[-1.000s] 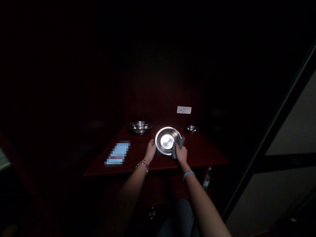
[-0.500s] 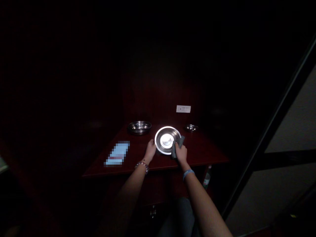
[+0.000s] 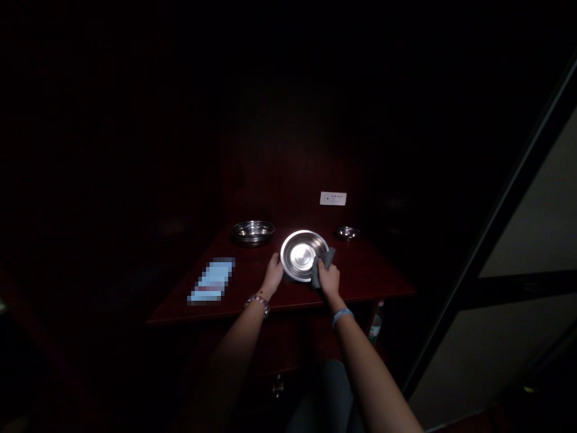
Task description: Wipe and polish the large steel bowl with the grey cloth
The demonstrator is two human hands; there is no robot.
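Note:
A shiny steel bowl (image 3: 300,255) is held up above the desk, tilted so its inside faces me. My left hand (image 3: 273,275) grips its left rim, thumb at the edge and the other fingers hidden behind it. At the right rim, my right hand (image 3: 330,278) is closed on a grey cloth (image 3: 323,264), which lies folded over the bowl's edge. Several stacked steel bowls (image 3: 252,233) stand at the back left of the desk, and a smaller steel bowl (image 3: 347,233) sits at the back right.
The dark red desk (image 3: 252,288) has a blurred-out light blue item (image 3: 211,281) at its left. A white power socket (image 3: 333,198) is on the back wall. Below the desk's right edge stands a bottle (image 3: 375,325). A metal knob (image 3: 278,386) shows under the desk.
The whole view has shifted slightly, so everything sits a little farther left. Both hands keep their hold on the bowl and cloth, with the bowl's tilt nearly the same.

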